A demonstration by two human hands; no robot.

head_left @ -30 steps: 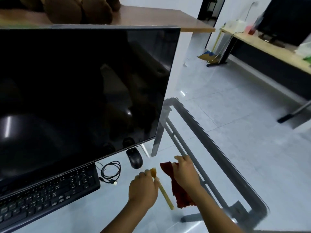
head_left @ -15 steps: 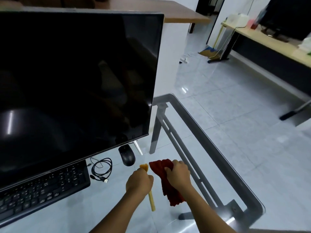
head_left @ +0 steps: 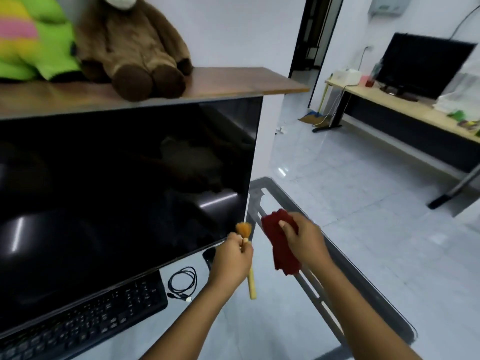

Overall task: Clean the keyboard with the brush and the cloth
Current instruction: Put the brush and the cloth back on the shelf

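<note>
Head — left hand [head_left: 232, 261] grips one brush [head_left: 251, 281], right hand [head_left: 306, 242] grips one cloth [head_left: 281, 252], one keyboard [head_left: 85, 326]

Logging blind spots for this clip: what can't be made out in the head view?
Head view:
Keyboard: far rows hidden by the monitor, left end cut off by the frame edge.
Mouse: mostly behind the left hand.
Brush: mid-handle hidden inside the left hand.
Cloth: partly covered by the right hand.
Green toy: blurred, cut by the left edge.
</note>
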